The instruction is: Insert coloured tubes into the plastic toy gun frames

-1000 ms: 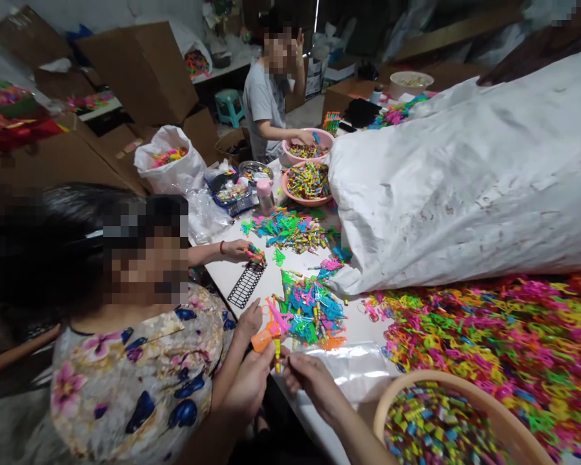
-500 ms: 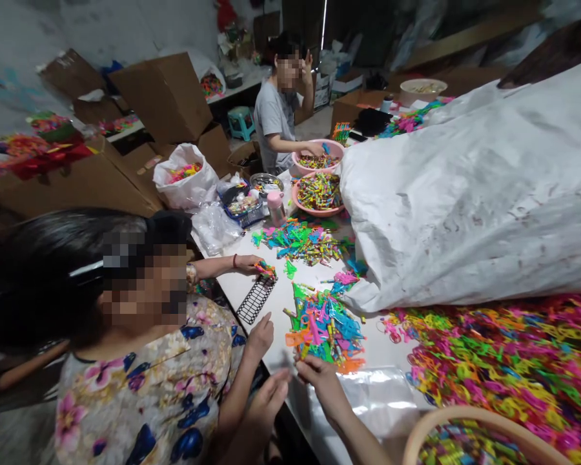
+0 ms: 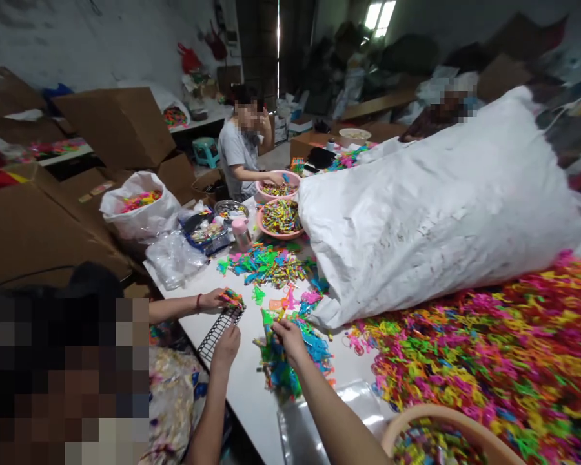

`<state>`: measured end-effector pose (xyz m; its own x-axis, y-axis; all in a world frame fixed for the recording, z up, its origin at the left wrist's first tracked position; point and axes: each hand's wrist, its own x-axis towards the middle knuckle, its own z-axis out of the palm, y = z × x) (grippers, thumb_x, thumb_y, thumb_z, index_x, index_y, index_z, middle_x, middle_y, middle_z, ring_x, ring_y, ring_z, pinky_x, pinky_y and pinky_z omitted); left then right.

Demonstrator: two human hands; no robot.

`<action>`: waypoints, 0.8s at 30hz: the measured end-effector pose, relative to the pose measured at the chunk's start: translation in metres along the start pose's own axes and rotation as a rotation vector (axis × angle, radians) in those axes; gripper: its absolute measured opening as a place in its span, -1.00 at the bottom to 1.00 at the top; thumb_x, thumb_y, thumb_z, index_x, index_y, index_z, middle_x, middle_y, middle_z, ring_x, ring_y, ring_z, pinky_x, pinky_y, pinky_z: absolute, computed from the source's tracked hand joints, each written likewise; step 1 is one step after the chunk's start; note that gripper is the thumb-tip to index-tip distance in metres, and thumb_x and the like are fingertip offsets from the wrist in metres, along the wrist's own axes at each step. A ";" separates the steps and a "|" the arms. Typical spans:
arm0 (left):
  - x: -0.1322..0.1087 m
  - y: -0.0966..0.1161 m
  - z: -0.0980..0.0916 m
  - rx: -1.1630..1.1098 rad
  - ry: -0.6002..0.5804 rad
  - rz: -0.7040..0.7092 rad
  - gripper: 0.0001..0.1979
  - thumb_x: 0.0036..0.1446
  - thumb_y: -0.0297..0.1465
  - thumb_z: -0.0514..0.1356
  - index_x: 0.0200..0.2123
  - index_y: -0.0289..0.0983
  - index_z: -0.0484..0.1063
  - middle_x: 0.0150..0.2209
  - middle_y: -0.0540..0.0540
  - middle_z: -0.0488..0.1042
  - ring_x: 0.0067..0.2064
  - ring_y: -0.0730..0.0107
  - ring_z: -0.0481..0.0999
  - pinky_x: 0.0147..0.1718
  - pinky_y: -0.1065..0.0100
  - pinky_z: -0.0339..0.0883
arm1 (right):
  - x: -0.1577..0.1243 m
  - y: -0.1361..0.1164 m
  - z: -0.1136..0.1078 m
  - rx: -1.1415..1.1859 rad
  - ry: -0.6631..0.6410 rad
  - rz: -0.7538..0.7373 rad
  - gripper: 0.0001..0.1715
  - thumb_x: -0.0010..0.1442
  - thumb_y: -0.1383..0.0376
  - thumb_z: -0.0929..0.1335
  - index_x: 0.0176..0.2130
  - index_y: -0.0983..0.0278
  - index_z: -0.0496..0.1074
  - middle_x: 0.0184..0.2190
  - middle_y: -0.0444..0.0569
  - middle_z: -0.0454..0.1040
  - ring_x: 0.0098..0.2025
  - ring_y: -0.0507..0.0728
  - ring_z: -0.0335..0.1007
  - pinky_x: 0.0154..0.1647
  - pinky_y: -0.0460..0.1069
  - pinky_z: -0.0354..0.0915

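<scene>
My right hand (image 3: 290, 341) reaches in from the lower right over a pile of colourful plastic toy pieces (image 3: 307, 349). Its thumb and fingers are pinched on a small yellow tube (image 3: 281, 314). Just beyond the fingertips lie an orange piece (image 3: 274, 304) and a pink piece (image 3: 290, 297); whether they touch the tube I cannot tell. My left hand is out of view. Below my right forearm a clear plastic bag (image 3: 305, 426) lies flat on the white table (image 3: 244, 394).
At left, a co-worker's hands (image 3: 226, 345) hold a black grid (image 3: 215, 336) and a bunch of coloured pieces (image 3: 232, 298). A large white sack (image 3: 416, 213) leans across the table. Loose pieces (image 3: 489, 349) are heaped at right, beside a basin (image 3: 407, 423) of small tubes. Another person (image 3: 239, 152) sits behind pink basins (image 3: 278, 236).
The view has swung to the right. My right hand has moved forward over the pile with the yellow tube. My left hand has left the view, and the co-worker's nearer hand has come to the grid.
</scene>
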<state>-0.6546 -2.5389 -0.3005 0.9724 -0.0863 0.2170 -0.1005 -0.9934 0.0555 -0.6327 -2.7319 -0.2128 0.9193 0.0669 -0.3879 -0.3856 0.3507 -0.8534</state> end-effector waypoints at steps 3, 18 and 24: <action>0.000 0.000 0.004 -0.004 -0.013 0.018 -0.73 0.01 -0.63 -0.02 -0.26 -0.36 0.38 -0.23 -0.20 0.38 0.02 0.18 0.28 -0.06 0.25 0.18 | 0.015 0.006 -0.002 -0.008 0.044 0.029 -0.60 -0.27 0.15 0.47 -0.63 0.29 0.22 -0.78 -0.28 0.14 -0.73 -0.09 0.04 -0.76 -0.16 -0.04; 0.000 0.009 -0.004 -0.266 -0.026 -0.109 -0.73 0.13 -0.60 -0.11 -0.23 -0.39 0.35 -0.14 -0.27 0.35 0.11 0.22 0.17 0.05 0.26 0.06 | 0.020 0.005 -0.016 -0.082 0.081 0.045 -0.64 -0.08 0.17 0.41 -0.61 0.32 0.22 -0.77 -0.31 0.11 -0.73 -0.13 -0.02 -0.72 -0.17 -0.06; -0.027 0.022 -0.038 -0.569 -0.071 -0.281 -0.68 0.13 -0.30 0.07 -0.07 -0.33 0.28 -0.03 -0.17 0.31 -0.04 0.23 0.33 -0.09 0.08 0.24 | -0.076 0.015 -0.018 -0.138 -0.068 0.087 -0.66 -0.27 0.16 0.47 -0.58 0.33 0.35 -0.73 -0.25 0.21 -0.66 -0.09 0.08 -0.63 -0.14 0.01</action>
<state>-0.6908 -2.5551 -0.2679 0.9875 0.1477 0.0545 0.0835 -0.7849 0.6139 -0.7099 -2.7485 -0.2024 0.8832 0.1566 -0.4420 -0.4671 0.2094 -0.8591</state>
